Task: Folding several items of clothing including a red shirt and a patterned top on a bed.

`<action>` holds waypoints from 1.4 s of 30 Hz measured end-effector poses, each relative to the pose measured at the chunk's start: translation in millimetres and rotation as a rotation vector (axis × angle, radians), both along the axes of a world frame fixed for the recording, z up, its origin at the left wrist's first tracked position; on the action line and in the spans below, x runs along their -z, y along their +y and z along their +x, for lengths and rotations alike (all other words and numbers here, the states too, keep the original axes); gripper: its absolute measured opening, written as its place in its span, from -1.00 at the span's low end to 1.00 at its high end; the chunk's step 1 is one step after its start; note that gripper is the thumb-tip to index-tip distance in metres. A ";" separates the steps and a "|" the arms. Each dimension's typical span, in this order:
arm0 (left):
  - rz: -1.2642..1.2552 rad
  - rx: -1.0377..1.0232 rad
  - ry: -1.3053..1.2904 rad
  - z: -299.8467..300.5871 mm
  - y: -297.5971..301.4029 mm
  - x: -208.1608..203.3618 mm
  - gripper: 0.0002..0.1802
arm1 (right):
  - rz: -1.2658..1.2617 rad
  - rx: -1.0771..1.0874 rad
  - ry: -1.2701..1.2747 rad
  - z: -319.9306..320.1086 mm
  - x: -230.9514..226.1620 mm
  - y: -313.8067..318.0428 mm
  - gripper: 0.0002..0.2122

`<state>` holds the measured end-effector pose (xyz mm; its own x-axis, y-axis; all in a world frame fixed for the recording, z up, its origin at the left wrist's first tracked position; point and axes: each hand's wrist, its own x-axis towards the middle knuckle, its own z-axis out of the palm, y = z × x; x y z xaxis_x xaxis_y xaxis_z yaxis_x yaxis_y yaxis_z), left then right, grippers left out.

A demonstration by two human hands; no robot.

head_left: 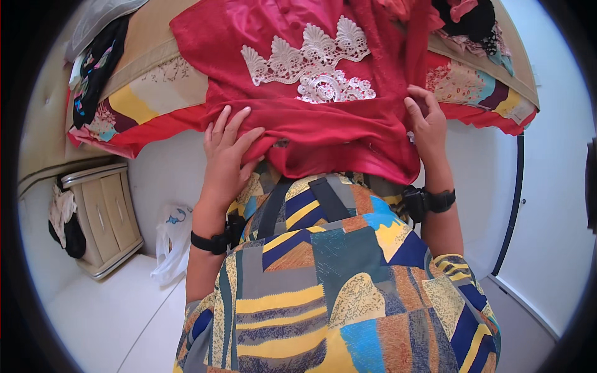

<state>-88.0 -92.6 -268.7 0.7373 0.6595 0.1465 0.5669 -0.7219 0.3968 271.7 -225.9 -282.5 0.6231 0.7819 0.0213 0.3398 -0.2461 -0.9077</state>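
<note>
A red garment [273, 112] with a scalloped band of white lace [305, 53] lies over the bed edge in front of me. Below the lace, its near part is gathered in loose folds that hang toward my lap. My left hand [225, 152] rests on the left side of these folds, fingers spread and pressing the cloth. At the right edge, my right hand [429, 124] has its fingers curled round the fabric, thumb against it. A second patch of white lace [336, 87] shows just above the fold, partly covered by it.
The bed [149, 93] has a patterned cover with red trim. Dark and pale clothes [102, 68] lie on its left, more clothes [476, 25] at the far right. A beige bedside cabinet [106, 217] and a white plastic bag [171, 242] stand on the floor at left.
</note>
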 end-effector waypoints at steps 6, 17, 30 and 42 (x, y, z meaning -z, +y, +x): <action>0.172 -0.021 -0.065 -1.0 16.4 6.7 -0.68 | 0.046 0.294 0.392 40.2 64.5 -2.6 -0.54; -0.212 0.009 -0.147 -45.9 26.6 -51.5 -0.62 | 0.233 0.182 0.927 38.0 37.3 24.7 -0.68; -0.386 0.141 -0.102 15.5 18.4 -19.7 -0.46 | 0.712 0.119 1.114 61.4 7.6 22.3 -0.67; -0.303 0.115 -0.048 22.9 16.8 -3.9 -0.54 | 0.688 -0.128 1.602 53.8 12.0 33.5 -0.59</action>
<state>-65.1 -75.8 -264.8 0.8066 0.5911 -0.0073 0.4640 -0.6255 0.6272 325.6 -192.5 -294.4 0.2988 0.9372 -0.1800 -0.9343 0.2488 -0.2552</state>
